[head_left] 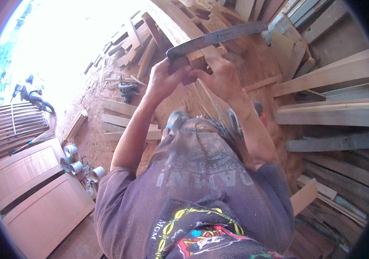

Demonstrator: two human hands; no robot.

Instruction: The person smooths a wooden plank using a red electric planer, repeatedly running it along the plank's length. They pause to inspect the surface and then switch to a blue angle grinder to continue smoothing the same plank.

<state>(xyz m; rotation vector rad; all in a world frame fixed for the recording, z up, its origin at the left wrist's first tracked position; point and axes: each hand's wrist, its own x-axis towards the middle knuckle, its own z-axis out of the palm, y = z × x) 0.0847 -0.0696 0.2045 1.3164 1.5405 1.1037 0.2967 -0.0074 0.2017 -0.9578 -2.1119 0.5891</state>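
A long grey handsaw blade [219, 38] stretches crosswise in front of me, over a pale timber beam [173, 26]. My left hand [166, 80] is closed just below the narrow left end of the blade. Opposite it, my right hand [221, 77] is curled beside the beam's near end, below the blade's middle. The fingers of both hands nearly meet at a dark reddish-brown piece [183, 64] under the blade. What each hand grips is mostly hidden by the fingers.
Piled offcuts [137, 41] lie ahead on sawdust-covered ground. Planks [329, 113] are stacked at right, and a power tool [128, 90] sits left of my arms. Door panels [48, 211], cups [96, 174] and a motorcycle [33, 96] are farther left.
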